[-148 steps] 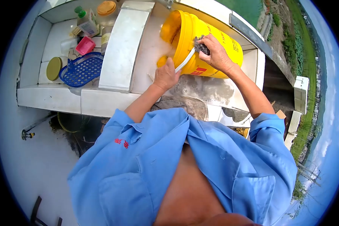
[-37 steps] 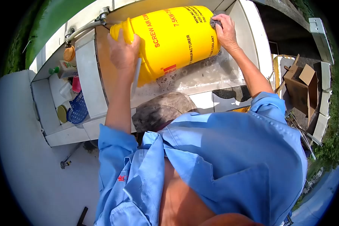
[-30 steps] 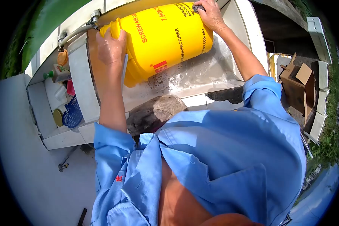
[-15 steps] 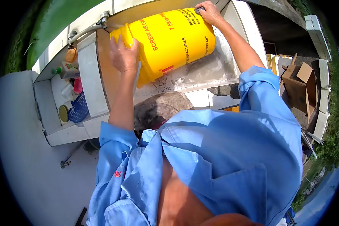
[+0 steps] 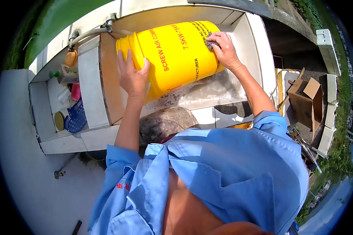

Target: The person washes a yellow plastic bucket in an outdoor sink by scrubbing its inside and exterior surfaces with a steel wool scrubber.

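Observation:
A yellow plastic bucket (image 5: 172, 56) with red and black printing lies on its side in a tiled sink (image 5: 261, 55). My left hand (image 5: 132, 76) grips it near the ridged rim, thumb and fingers spread over the plastic. In my right hand (image 5: 228, 51) is a grey scouring pad (image 5: 211, 42), pressed against the printed side near the bucket's base. Soapy water (image 5: 200, 92) with bubbles lies in the sink below the bucket. The bucket's underside and far side are hidden.
A tap (image 5: 110, 19) with a pale hose (image 5: 88, 34) is at the back left. The left compartment holds a blue basket (image 5: 76, 116), a pink container (image 5: 76, 91) and bottles. A grey cloth-like bundle (image 5: 164, 122) sits at the front edge. A cardboard box (image 5: 304, 102) stands right.
My right hand has moved the scouring pad down from the bucket's upper edge onto its printed side. The bucket's printing has turned slightly; my left hand stays near the rim.

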Action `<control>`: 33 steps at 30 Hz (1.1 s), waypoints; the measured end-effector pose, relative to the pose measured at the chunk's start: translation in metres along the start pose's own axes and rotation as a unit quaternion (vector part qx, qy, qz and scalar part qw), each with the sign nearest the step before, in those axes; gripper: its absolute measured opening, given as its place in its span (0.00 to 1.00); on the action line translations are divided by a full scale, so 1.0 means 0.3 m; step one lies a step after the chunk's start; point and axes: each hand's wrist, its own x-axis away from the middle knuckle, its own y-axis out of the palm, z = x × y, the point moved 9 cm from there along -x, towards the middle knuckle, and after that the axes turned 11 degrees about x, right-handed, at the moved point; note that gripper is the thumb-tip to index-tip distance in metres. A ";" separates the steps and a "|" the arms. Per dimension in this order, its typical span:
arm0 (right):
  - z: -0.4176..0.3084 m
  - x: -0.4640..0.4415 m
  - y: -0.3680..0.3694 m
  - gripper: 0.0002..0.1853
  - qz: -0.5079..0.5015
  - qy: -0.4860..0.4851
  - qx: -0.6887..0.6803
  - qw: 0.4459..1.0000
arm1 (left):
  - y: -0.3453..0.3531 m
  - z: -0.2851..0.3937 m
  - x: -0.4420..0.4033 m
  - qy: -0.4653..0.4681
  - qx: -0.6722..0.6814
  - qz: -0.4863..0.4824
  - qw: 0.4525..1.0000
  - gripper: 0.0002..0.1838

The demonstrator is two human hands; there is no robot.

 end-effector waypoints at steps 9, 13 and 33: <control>0.381 -0.210 0.417 0.11 -0.371 0.169 -0.282 0.868 | -0.084 0.076 0.215 -0.020 0.052 -0.045 0.997 0.30; 0.814 0.074 0.511 0.14 -0.248 0.380 -0.199 0.869 | -0.088 0.088 0.233 -0.016 0.037 -0.043 0.998 0.30; 0.499 0.037 0.203 0.24 -0.179 0.334 -0.310 0.872 | -0.083 0.089 0.244 0.034 0.010 0.000 0.999 0.31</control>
